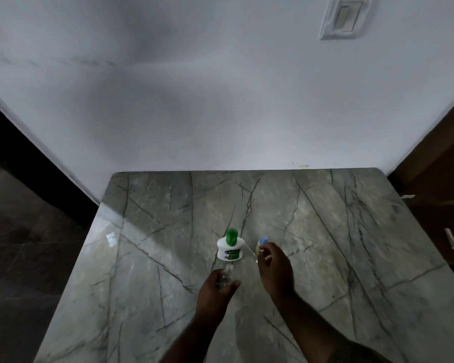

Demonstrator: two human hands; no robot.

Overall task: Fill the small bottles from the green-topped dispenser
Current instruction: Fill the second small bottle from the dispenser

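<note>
Left hand (216, 286), low centre of frame, closed around a small clear bottle (227, 275). Right hand (273, 268) pinching a blue-capped piece with a thin tube (262, 243). Just above: green-topped dispenser (230, 248), upright on the marble table (351, 231). Risk: slippery bottle tipping, or dispenser knocked over, spilling liquid.

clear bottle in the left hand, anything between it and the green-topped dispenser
Nothing visible. The clear bottle in the left hand sits just in front of the dispenser, with only bare tabletop between them.
</note>
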